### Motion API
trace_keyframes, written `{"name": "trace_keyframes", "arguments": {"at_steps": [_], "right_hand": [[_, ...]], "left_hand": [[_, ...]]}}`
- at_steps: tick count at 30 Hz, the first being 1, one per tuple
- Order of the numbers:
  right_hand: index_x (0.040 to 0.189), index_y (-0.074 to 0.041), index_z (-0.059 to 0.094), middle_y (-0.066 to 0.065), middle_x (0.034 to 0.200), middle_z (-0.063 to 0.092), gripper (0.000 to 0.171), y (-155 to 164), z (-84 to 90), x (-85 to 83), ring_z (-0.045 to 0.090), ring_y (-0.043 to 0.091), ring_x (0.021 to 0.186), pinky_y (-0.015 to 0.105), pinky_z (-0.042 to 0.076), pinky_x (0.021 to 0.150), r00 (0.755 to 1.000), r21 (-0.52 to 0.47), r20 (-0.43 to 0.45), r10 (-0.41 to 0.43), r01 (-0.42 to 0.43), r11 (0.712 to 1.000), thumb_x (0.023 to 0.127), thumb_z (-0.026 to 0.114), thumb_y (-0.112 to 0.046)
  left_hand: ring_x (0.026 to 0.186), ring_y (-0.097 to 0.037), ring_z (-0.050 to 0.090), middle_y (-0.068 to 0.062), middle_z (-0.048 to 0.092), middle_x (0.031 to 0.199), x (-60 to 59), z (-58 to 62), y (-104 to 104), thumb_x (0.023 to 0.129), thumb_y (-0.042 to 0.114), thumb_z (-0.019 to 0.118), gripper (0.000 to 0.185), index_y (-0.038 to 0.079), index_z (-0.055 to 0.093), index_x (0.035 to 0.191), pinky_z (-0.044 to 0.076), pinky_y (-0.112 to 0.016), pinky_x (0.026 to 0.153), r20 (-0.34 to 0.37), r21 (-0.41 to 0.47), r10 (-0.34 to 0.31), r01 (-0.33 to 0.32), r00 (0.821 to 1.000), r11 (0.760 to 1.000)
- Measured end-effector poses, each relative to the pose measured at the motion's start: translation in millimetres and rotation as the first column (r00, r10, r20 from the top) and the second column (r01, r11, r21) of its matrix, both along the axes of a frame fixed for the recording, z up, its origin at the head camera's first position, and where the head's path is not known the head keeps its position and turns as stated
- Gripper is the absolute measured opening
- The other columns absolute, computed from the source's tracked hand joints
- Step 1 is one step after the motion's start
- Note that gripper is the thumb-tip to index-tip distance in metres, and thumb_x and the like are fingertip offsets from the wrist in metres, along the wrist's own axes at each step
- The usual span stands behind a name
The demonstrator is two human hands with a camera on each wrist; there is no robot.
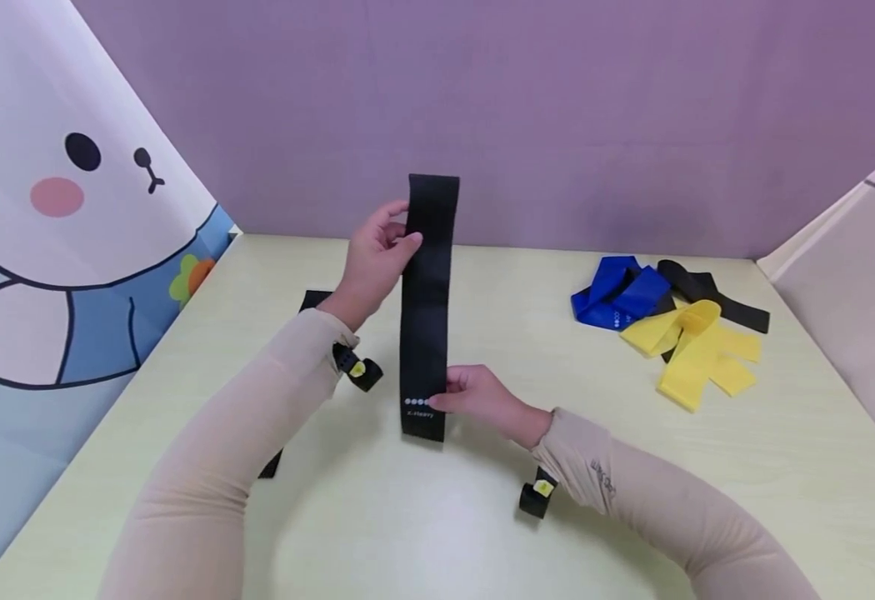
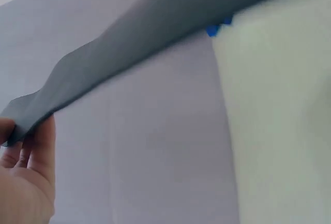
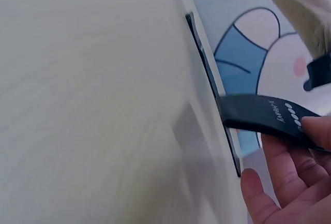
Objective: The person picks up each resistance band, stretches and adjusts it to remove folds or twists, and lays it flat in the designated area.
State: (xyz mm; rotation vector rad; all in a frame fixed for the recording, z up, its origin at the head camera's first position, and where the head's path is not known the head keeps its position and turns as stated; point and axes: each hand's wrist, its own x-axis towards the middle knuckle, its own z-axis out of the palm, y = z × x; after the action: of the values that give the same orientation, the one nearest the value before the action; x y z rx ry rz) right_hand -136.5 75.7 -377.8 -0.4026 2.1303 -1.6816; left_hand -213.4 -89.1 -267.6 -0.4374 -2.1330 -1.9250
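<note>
Black resistance band (image 1: 428,308) held upright above table (image 1: 422,517) centre, stretched taut for display: left hand (image 1: 372,262) pinching near its top, right hand (image 1: 482,398) pinching the bottom. Blue, yellow, black bands (image 1: 670,325) piled far right.

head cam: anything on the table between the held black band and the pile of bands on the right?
Nothing. In the head view, only bare table separates the black band from the pile of bands.

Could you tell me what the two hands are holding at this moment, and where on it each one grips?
Both hold one black band, kept upright. The left hand pinches its edge near the top; the right hand pinches it near the bottom, beside the white dots.
</note>
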Motion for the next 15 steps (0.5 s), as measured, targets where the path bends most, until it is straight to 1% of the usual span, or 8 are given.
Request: {"name": "trace_keyframes", "arguments": {"at_steps": [2,5,7,10,12,14,15], "right_hand": [[0.109,0.015,0.062,0.02,0.095,0.07,0.026,-6.9,-1.7,2.3,0.066,0.011,0.081,0.027,0.053,0.076,0.999,-0.027,0.022,0.032,-0.031,0.999,0.085,0.065,0.003],[0.113,0.016,0.059,0.024,0.099,0.069,0.03,-16.7,-4.3,4.9,0.068,0.015,0.082,0.031,0.055,0.076,0.995,-0.078,0.055,0.079,-0.074,0.994,0.085,0.063,0.007],[0.112,0.015,0.057,0.024,0.096,0.069,0.028,-22.9,-6.0,6.1,0.068,0.017,0.076,0.033,0.056,0.073,0.992,-0.097,0.071,0.105,-0.097,0.991,0.085,0.062,0.008],[0.119,0.012,0.053,0.023,0.093,0.069,0.035,-31.0,-7.7,8.4,0.066,0.016,0.065,0.036,0.057,0.069,0.988,-0.1,0.092,0.128,-0.118,0.988,0.085,0.061,0.009],[0.123,0.01,0.05,0.023,0.091,0.069,0.039,-36.9,-8.6,10.4,0.064,0.015,0.059,0.036,0.057,0.067,0.986,-0.101,0.112,0.127,-0.116,0.988,0.085,0.06,0.01],[0.13,0.009,0.046,0.026,0.094,0.069,0.047,-43.0,-9.7,12.2,0.063,0.013,0.058,0.036,0.057,0.066,0.983,-0.11,0.13,0.128,-0.114,0.987,0.085,0.06,0.011],[0.13,0.009,0.045,0.027,0.095,0.068,0.048,-46.4,-10.2,13.1,0.063,0.012,0.057,0.036,0.057,0.065,0.982,-0.119,0.138,0.131,-0.115,0.986,0.085,0.06,0.012]], "left_hand": [[0.075,-0.009,0.058,-0.026,0.063,0.102,-3.9,-4.5,-8.7,0.093,-0.003,0.058,0.041,-0.002,0.05,0.133,0.049,-0.021,0.069,0.036,-0.035,0.008,-0.007,0.999,0.999],[0.076,-0.01,0.059,-0.025,0.063,0.106,-8.8,-9.9,-21.8,0.094,-0.001,0.057,0.043,0.0,0.048,0.136,0.05,-0.021,0.07,0.088,-0.081,0.015,-0.008,0.996,0.997],[0.075,-0.009,0.06,-0.023,0.063,0.106,-12.3,-12.9,-30.8,0.094,0.0,0.057,0.045,0.002,0.047,0.138,0.052,-0.021,0.07,0.12,-0.106,0.021,-0.008,0.993,0.994],[0.074,-0.008,0.061,-0.023,0.062,0.109,-18.2,-19.0,-44.5,0.095,0.001,0.056,0.047,0.002,0.044,0.14,0.054,-0.022,0.068,0.164,-0.142,0.032,-0.009,0.986,0.99],[0.073,-0.007,0.061,-0.023,0.062,0.11,-22.8,-24.9,-53.5,0.095,0.001,0.056,0.047,0.003,0.044,0.141,0.054,-0.023,0.066,0.192,-0.168,0.045,-0.012,0.98,0.986],[0.074,-0.008,0.062,-0.024,0.061,0.112,-27.1,-31.6,-62.0,0.095,0.001,0.055,0.048,0.004,0.043,0.141,0.055,-0.023,0.065,0.219,-0.196,0.061,-0.017,0.974,0.98],[0.074,-0.008,0.061,-0.023,0.061,0.112,-29.3,-35.0,-66.1,0.096,0.001,0.055,0.048,0.004,0.043,0.142,0.054,-0.023,0.065,0.231,-0.214,0.07,-0.02,0.97,0.977]]}}
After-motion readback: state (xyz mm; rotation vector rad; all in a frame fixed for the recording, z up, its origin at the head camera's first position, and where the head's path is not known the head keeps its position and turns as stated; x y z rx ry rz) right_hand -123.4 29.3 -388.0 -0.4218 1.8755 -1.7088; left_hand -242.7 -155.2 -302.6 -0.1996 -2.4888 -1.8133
